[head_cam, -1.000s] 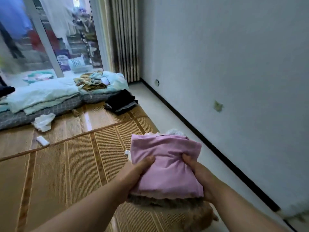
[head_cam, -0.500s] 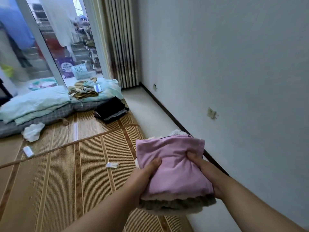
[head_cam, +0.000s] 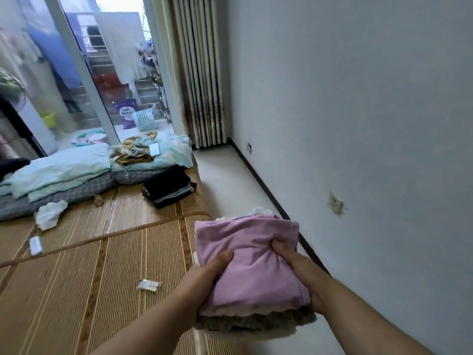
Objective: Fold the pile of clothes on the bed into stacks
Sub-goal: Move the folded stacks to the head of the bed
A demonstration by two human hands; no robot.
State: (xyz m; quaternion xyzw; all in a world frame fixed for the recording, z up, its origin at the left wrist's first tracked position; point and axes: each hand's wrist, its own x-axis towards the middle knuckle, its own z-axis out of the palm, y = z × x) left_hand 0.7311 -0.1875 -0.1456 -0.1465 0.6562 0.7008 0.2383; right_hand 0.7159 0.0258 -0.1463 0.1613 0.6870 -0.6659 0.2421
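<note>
I hold a stack of folded clothes (head_cam: 252, 267) in the air over the right edge of the bamboo mat (head_cam: 84, 265). A pink garment lies on top, with cream and brown-grey layers showing below it. My left hand (head_cam: 210, 274) grips the stack's left side, thumb pressed on the pink cloth. My right hand (head_cam: 297, 270) grips its right side, thumb dug into the top. A dark folded stack (head_cam: 167, 185) sits on the mat further back. A crumpled white garment (head_cam: 50, 213) lies at the mat's left.
Pale green bedding (head_cam: 58, 170) on a checked mattress lies at the back, with brown clothes and phones on top. A small packet (head_cam: 149, 285) and a white remote (head_cam: 35, 245) lie on the mat. Bare white floor (head_cam: 230, 180) runs along the right wall towards the curtain (head_cam: 202, 73).
The stack has stayed in both hands and been carried forward along the mat's right edge. The view has tilted up, showing more of the window, and the small packet has come into sight.
</note>
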